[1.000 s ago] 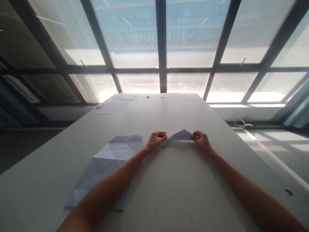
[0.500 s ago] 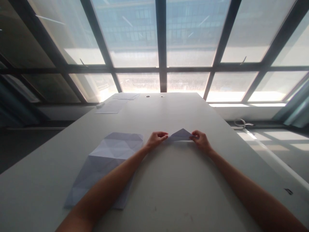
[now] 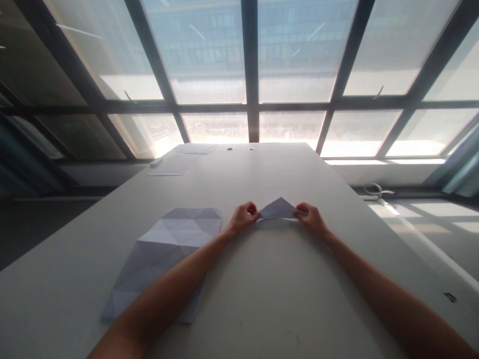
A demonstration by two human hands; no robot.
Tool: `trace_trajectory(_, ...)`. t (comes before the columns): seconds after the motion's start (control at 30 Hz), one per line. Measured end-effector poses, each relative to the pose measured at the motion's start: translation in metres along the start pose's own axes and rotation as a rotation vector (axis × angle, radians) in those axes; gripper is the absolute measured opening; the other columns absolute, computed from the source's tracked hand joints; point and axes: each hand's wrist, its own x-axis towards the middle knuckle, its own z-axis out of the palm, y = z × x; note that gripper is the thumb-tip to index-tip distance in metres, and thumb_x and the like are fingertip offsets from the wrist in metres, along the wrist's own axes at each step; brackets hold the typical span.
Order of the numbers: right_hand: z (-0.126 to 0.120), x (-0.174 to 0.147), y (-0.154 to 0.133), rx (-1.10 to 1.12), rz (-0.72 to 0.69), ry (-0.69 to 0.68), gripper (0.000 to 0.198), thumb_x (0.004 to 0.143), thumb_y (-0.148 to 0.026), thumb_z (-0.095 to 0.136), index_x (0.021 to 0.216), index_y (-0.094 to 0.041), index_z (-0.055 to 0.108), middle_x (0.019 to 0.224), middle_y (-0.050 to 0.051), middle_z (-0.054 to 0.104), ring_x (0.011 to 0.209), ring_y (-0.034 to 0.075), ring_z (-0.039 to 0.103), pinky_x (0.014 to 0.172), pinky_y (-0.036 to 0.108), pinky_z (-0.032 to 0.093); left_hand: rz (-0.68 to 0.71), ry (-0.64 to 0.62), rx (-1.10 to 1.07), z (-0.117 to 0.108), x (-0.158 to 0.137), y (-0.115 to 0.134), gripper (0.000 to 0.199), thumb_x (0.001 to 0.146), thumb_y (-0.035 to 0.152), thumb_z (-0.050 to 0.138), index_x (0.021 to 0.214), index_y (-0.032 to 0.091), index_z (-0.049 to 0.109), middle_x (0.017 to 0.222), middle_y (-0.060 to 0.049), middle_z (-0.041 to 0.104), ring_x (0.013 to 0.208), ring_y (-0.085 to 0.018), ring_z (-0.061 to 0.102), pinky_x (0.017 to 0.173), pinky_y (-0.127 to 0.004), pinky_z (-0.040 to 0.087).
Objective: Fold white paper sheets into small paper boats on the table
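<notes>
A small folded paper (image 3: 279, 208) with a peaked, triangular top is stretched between my two hands, just above the white table. My left hand (image 3: 244, 218) pinches its left corner between thumb and fingers. At the opposite corner, my right hand (image 3: 310, 217) is closed the same way. To the left lies a larger creased sheet of paper (image 3: 168, 232), crossed by several fold lines. My left forearm passes over that sheet and hides part of it.
The long white table (image 3: 269, 299) reaches toward a row of windows. More paper sheets (image 3: 170, 166) lie at its far left corner. Two round holes sit near the far edge. A white cable coil (image 3: 374, 189) is beyond the table's right side, and a small dark object (image 3: 450, 297) is at lower right.
My left hand has come slightly down and its fingers have curled further round the paper's corner. The paper's peak has shifted a little left. My right hand has barely moved.
</notes>
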Motion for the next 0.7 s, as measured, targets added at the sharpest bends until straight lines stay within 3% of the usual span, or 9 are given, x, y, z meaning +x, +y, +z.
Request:
trace_trajectory(0.23, 0.0004, 0.0002, -0.0044, 0.009, 0.010, -0.002, 0.016, 0.074, -0.034, 0.063, 0.079, -0.019, 0.061, 0.078, 0.005, 0.068, 0.078, 0.022, 0.063, 0.074, 0.034, 0.048, 0.068, -0.089, 0.062, 0.0012, -0.0037, -0.0005, 0.021, 0.081, 0.038, 0.064, 0.086, 0.019, 0.072, 0.081, -0.003, 0.072, 0.074, -0.017, 0.064, 0.068, -0.025, 0.048)
trace_trajectory(0.37, 0.0004, 0.0008, -0.0051, 0.016, 0.028, 0.024, 0.017, 0.074, -0.034, 0.063, 0.080, -0.019, 0.062, 0.081, 0.006, 0.069, 0.080, 0.023, 0.064, 0.077, 0.035, 0.049, 0.104, -0.104, 0.022, 0.0006, -0.0033, 0.0006, 0.032, 0.092, 0.040, 0.051, 0.086, 0.019, 0.075, 0.088, -0.006, 0.074, 0.081, -0.019, 0.066, 0.075, -0.029, 0.050)
trace_trajectory(0.5, 0.0008, 0.0012, -0.0055, 0.014, 0.029, 0.037, 0.017, 0.074, -0.035, 0.063, 0.080, -0.019, 0.063, 0.081, 0.007, 0.069, 0.081, 0.023, 0.064, 0.079, 0.036, 0.049, 0.074, -0.096, -0.014, -0.0005, -0.0024, 0.0007, 0.023, 0.087, 0.033, 0.058, 0.090, 0.019, 0.076, 0.092, -0.007, 0.075, 0.086, -0.021, 0.068, 0.081, -0.031, 0.051)
trace_trajectory(0.7, 0.0014, 0.0012, -0.0050, 0.016, 0.023, 0.030, 0.016, 0.074, -0.034, 0.062, 0.081, -0.019, 0.062, 0.081, 0.006, 0.069, 0.080, 0.023, 0.064, 0.078, 0.036, 0.049, 0.060, -0.158, 0.019, -0.0035, -0.0014, -0.0006, 0.012, 0.080, 0.026, 0.065, 0.080, 0.017, 0.073, 0.078, -0.004, 0.073, 0.071, -0.017, 0.065, 0.069, -0.026, 0.049)
